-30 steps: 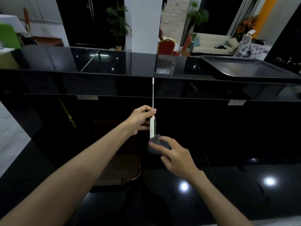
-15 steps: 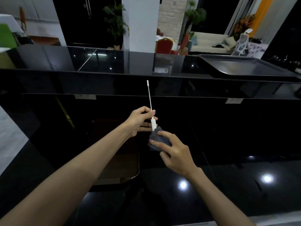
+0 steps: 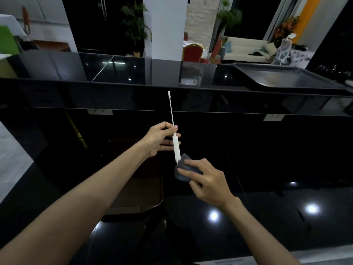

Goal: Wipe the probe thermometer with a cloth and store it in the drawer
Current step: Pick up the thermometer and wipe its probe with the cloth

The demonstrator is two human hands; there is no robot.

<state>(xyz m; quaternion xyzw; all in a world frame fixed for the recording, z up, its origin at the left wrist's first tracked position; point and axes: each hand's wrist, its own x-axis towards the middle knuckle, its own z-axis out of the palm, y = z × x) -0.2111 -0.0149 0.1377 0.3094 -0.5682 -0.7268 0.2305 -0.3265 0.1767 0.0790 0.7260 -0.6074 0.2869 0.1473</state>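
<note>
Head view looks down over a glossy black counter (image 3: 267,217) filling the lower half of the frame, its near edge a pale strip at the bottom right. Across the middle runs a raised black ledge (image 3: 133,81), its front edge a straight line from left to right, with a dark tray (image 3: 286,77) lying on it at the upper right. Between the ledge and the near counter the surface is dark and bare around both arms, apart from a brownish reflection under the left forearm.

At the centre of the frame the left hand (image 3: 160,138) pinches the probe thermometer (image 3: 176,148) between thumb and fingertips where the thin stem meets the white body; the other fingers are loosely spread. The thermometer stands nearly upright, tilted slightly left, its tip reaching up in front of the ledge's face.

Just below and to the right, the right hand (image 3: 208,180) is curled around a dark grey cloth (image 3: 183,171), fingers pressing it on top. The cloth touches the lower end of the thermometer's body. Both are held above the counter.
</note>
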